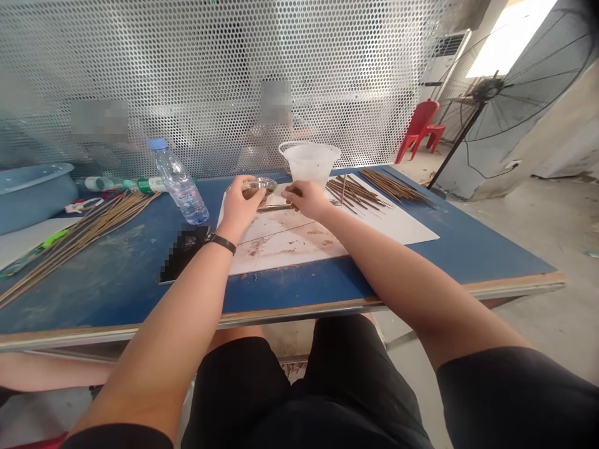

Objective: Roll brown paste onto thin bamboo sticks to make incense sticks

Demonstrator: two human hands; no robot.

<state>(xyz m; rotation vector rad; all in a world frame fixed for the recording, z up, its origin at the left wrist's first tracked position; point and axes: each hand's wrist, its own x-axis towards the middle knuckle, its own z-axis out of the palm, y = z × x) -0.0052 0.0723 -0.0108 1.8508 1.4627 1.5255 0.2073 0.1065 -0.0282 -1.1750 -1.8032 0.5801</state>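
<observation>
Here's the dark brown lump [294, 189], just above the white board [397, 223], and the right hand [309, 198] has its fingers curled together on it. Close by, the left hand [239, 207] is over the near side of a clear round dish [264, 182] with brown stuff in it; thumb and fingers stand apart there, though whether they grip anything I can't tell. Thin sticks [277, 208] lie across the board between the two hands, and brown smears spread over its near part. Right behind the right hand, a whitish tub [312, 163]! To its right, a fan of brown-coated sticks [358, 194] on the board, another bunch [393, 186] past it. Out left on the blue counter [482, 252]: an upright water bottle [181, 187], a dark flat device [185, 252], long tan sticks [88, 234], a blue basin [35, 196]. A perforated metal screen [187, 62] backs it all.
</observation>
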